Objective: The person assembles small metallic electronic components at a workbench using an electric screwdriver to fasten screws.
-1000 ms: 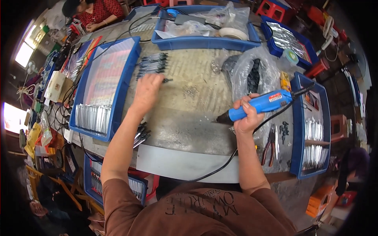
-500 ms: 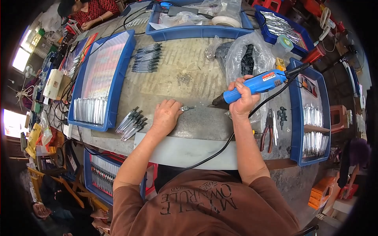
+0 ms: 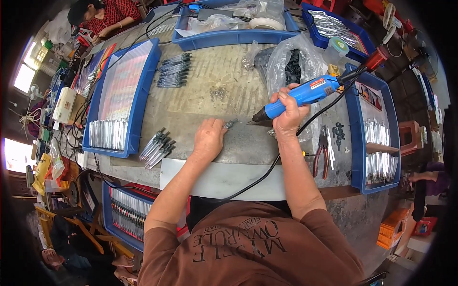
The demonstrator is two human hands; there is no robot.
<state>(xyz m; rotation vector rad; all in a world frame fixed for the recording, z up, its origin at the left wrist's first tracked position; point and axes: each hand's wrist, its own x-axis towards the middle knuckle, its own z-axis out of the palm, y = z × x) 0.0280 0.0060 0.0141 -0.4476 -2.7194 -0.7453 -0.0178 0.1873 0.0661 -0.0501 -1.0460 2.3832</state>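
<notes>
My right hand (image 3: pixel 289 112) is wrapped round a blue corded electric screwdriver (image 3: pixel 305 95), its dark nose and bit pointing left, just above the grey work surface. Facing it from the left, my left hand (image 3: pixel 209 138) rests on the surface with the fingers closed on a small dark-tipped part (image 3: pixel 230 124). A short gap lies between that part and the bit. A cluster of tiny screws (image 3: pixel 219 93) is scattered farther back. Left of my left hand sits a bunch of slim pen-shaped pieces (image 3: pixel 157 148) with dark tops; a similar stack (image 3: pixel 174 70) lies farther away.
Blue trays (image 3: pixel 153 52) (image 3: pixel 355 143) with silver pieces flank the surface; another blue tray (image 3: pixel 234 40) stands behind. A plastic bag of black parts (image 3: pixel 293 64) and pliers (image 3: pixel 321 155) lie right. The screwdriver's cord (image 3: pixel 257 181) crosses the front. Another person (image 3: pixel 112 16) sits far left.
My left hand has moved a little right with the small part, which is now tilted. The screwdriver has shifted slightly left, and the whole view has shifted slightly.
</notes>
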